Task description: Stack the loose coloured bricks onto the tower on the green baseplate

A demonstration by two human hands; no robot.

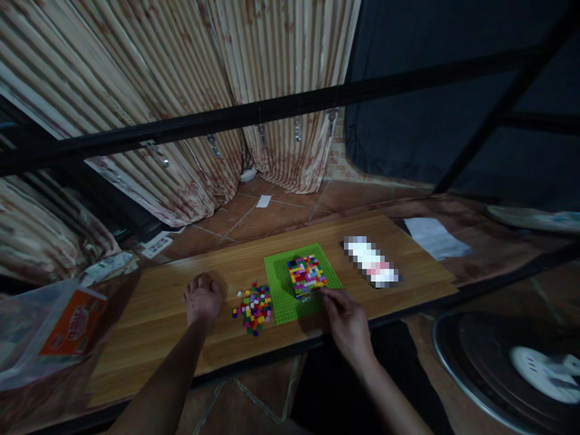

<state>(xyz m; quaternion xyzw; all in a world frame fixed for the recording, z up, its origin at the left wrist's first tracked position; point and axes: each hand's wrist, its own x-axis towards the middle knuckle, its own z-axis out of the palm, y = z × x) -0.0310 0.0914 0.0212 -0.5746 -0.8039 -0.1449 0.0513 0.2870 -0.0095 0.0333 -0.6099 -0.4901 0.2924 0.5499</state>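
Brick block [308,275] beside right hand [348,321]
Those fingertips pinch, contents unclear; left hand's [203,299] fingers bend loosely, brick pile [256,307] to their right.

On my feed, the right hand's [348,320] pinch is too small to show whether it holds anything. Blocky pixels hide the phone-like slab's [370,261] face; the left edge crops my plastic box [34,341].
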